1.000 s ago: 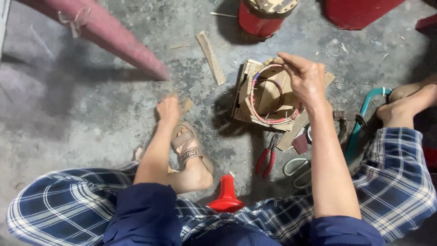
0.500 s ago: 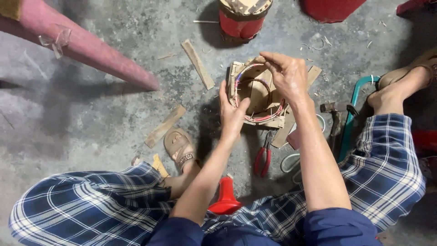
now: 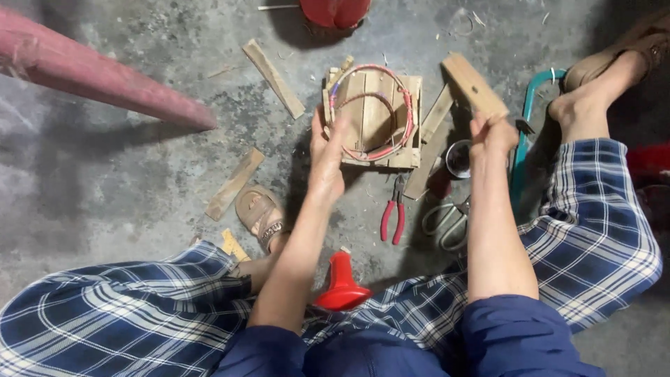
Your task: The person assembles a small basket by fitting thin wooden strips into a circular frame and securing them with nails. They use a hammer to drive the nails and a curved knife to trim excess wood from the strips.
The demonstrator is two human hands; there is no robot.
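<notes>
Head view: the small wooden box (image 3: 377, 119) wound with red wire sits on the concrete floor (image 3: 125, 174), steadied by the left hand (image 3: 326, 157), fingers flat against its near side. The right hand (image 3: 492, 136) has left it and now grips a wooden block (image 3: 474, 85), raised beside the box; red pliers (image 3: 393, 216) lie between the forearms.

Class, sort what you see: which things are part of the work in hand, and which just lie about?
In hand: left hand on the slatted wooden box with its red wire loop; right hand holding a wooden block.

Lying about: red pliers, scissors, red funnel, loose slats.
</notes>
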